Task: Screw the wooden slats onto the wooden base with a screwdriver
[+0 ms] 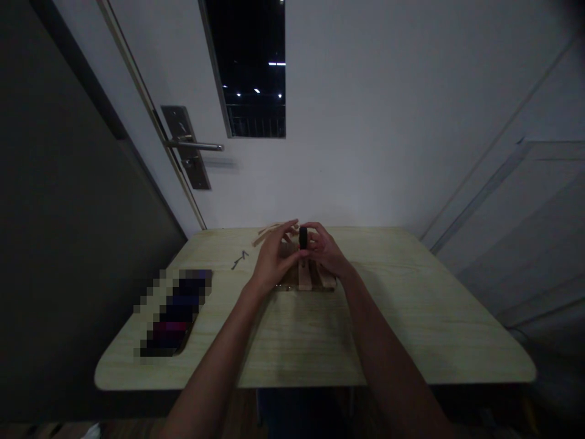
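A black-handled screwdriver [303, 238] stands upright over a pale wooden strip [304, 279]; its tip is hidden. My right hand [325, 251] is closed round the handle from the right, thumb low and fingers bent near the top. From the left, my left hand [275, 255] curves in, its thumb reaching to the foot of the screwdriver. Its fingertips are bent near the handle, and what they pinch is hard to make out. Under both hands lies a brownish, shiny-edged base [287, 285] with a second pale strip [325, 277] at its right.
Several small dark screws [239, 260] lie left of my hands on the light wooden table [411, 317]. Thin wooden sticks [262, 235] rest behind my left hand. A phone, partly blurred out [183, 314], lies at the left edge. Behind the table stands a white door with a metal handle [196, 146].
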`<state>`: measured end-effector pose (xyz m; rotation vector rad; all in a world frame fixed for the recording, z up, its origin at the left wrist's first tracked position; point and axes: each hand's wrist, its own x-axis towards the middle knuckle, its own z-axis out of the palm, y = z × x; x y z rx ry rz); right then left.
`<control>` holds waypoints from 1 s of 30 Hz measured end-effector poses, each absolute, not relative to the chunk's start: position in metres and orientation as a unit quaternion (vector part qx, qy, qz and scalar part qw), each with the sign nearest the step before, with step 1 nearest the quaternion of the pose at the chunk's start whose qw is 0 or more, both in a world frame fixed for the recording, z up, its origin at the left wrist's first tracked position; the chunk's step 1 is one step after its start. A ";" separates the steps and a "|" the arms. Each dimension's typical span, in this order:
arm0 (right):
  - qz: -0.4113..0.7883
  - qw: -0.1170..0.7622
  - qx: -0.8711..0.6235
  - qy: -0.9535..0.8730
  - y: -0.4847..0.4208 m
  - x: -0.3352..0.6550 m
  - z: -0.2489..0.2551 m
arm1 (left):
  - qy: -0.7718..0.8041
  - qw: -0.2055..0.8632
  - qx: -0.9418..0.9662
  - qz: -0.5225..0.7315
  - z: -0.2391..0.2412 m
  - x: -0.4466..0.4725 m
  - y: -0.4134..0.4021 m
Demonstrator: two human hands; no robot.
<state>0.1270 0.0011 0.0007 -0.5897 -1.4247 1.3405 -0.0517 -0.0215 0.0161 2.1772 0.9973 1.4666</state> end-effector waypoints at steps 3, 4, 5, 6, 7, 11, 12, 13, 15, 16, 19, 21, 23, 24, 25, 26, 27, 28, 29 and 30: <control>0.548 0.527 -0.249 -0.600 0.003 0.127 -0.001 | 0.355 0.148 0.756 0.529 0.025 -0.037 -0.022; 0.542 0.527 -0.254 -0.603 0.003 0.129 -0.002 | 0.354 0.147 0.758 0.528 0.026 -0.034 -0.021; 0.535 0.528 -0.258 -0.607 0.003 0.131 -0.001 | 0.349 0.147 0.758 0.530 0.027 -0.033 -0.021; 0.528 0.528 -0.261 -0.611 0.003 0.134 0.000 | 0.345 0.149 0.758 0.533 0.026 -0.032 -0.020; 0.523 0.528 -0.262 -0.616 0.003 0.137 0.001 | 0.340 0.152 0.758 0.535 0.026 -0.032 -0.019; 0.481 0.569 -0.280 -0.605 0.006 0.157 0.005 | 0.337 0.169 0.759 0.531 0.024 -0.035 -0.021; 0.445 0.599 -0.300 -0.594 0.008 0.161 0.004 | 0.336 0.176 0.759 0.529 0.024 -0.035 -0.022; 0.396 0.628 -0.328 -0.584 0.010 0.165 0.001 | 0.334 0.181 0.760 0.527 0.023 -0.036 -0.023; 0.300 0.625 -0.409 -0.594 0.014 0.168 -0.007 | 0.328 0.184 0.764 0.524 0.021 -0.036 -0.024; 0.272 0.608 -0.436 -0.605 0.016 0.168 -0.012 | 0.326 0.182 0.768 0.521 0.019 -0.036 -0.024; 0.315 0.562 -0.433 -0.631 0.021 0.165 -0.030 | 0.323 0.182 0.772 0.516 0.012 -0.036 -0.023; 0.401 0.520 -0.404 -0.637 0.025 0.163 -0.040 | 0.317 0.191 0.771 0.518 0.008 -0.035 -0.021; 0.431 0.511 -0.409 -0.622 0.028 0.162 -0.046 | 0.298 0.189 0.768 0.534 0.005 -0.034 -0.019; 0.437 0.509 -0.409 -0.619 0.029 0.162 -0.048 | 0.287 0.185 0.765 0.546 0.005 -0.033 -0.018; 0.437 0.509 -0.411 -0.617 0.030 0.162 -0.049 | 0.280 0.178 0.760 0.559 0.005 -0.032 -0.017; 0.435 0.511 -0.412 -0.617 0.031 0.162 -0.050 | 0.276 0.173 0.755 0.569 0.005 -0.031 -0.015; 0.431 0.513 -0.413 -0.617 0.031 0.161 -0.051 | 0.276 0.171 0.752 0.574 0.005 -0.030 -0.014; 0.424 0.517 -0.416 -0.617 0.032 0.161 -0.052 | 0.278 0.172 0.749 0.576 0.004 -0.030 -0.013; 0.417 0.521 -0.419 -0.615 0.032 0.161 -0.053 | 0.282 0.176 0.748 0.574 0.004 -0.029 -0.011; 0.414 0.524 -0.423 -0.613 0.032 0.160 -0.054 | 0.286 0.180 0.748 0.571 0.004 -0.028 -0.010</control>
